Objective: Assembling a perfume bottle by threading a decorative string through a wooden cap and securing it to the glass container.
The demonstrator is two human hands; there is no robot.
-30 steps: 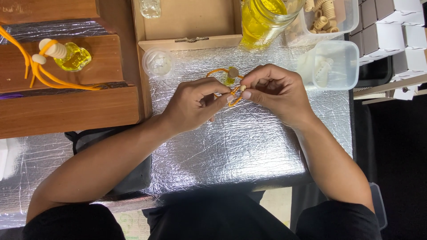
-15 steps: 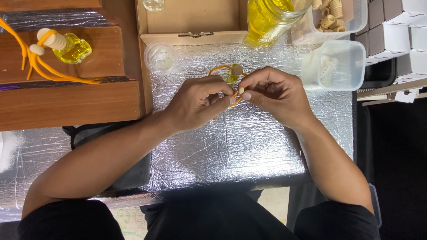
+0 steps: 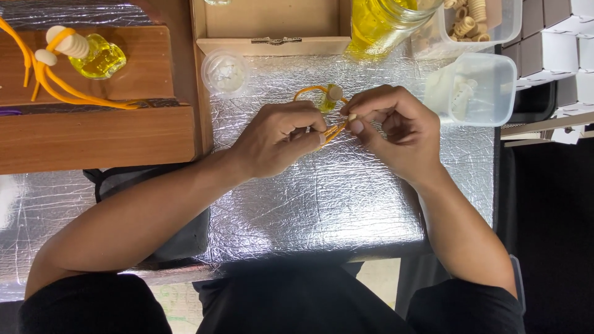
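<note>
Two bare hands are meeting over the middle of a desk [image 3: 322,204] that is lying under a crinkled silver foil sheet. Next down in size, a wooden board [image 3: 93,133] is sitting at the left of the desk, and an open wooden box [image 3: 272,25] is standing at the far edge with its metal clasp facing the person. A glass jar [image 3: 383,21] holding yellow liquid is standing just right of the box, touching a clear tub [image 3: 495,28] of small ridged wooden caps. A second clear tub [image 3: 476,86], holding pale pieces, is sitting near the right hand.

The left hand [image 3: 278,142] is curling closed, pinching a doubled orange cord [image 3: 334,131] between thumb and forefinger. The right hand [image 3: 396,130] is also clenching, its fingertips gripping the same cord just beside the left thumb. The cord is looping away behind the knuckles to a tiny bottle [image 3: 331,98] of yellow liquid with a pale cap, which is lying on the foil between the two hands and the box.

A small round clear dish [image 3: 226,73] is resting on the foil near the left hand. On the board, a finished little bottle [image 3: 99,59] with orange cord is lying well apart from the hands.
</note>
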